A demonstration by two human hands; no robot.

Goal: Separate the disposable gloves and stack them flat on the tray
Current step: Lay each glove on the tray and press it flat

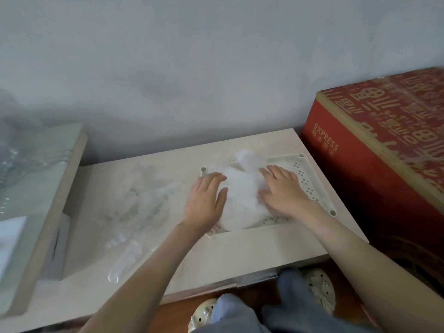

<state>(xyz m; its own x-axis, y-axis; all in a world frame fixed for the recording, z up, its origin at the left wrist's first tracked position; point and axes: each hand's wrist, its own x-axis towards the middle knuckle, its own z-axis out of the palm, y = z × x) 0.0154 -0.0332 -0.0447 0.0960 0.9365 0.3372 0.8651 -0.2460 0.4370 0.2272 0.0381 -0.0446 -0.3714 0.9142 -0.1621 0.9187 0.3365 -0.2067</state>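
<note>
A pile of clear disposable gloves lies on a cream perforated tray on the low table. My left hand presses flat on the pile's left side with straight fingers. On the right side of the pile my right hand lies flat, fingers spread. More clear gloves lie loose on the table to the left of the tray, some with green print. One of them reaches toward the front edge.
A big red cardboard box stands right of the table, close to the tray. A raised ledge with plastic wrap borders the table's left side. The grey wall is right behind. My legs and slippers show below the front edge.
</note>
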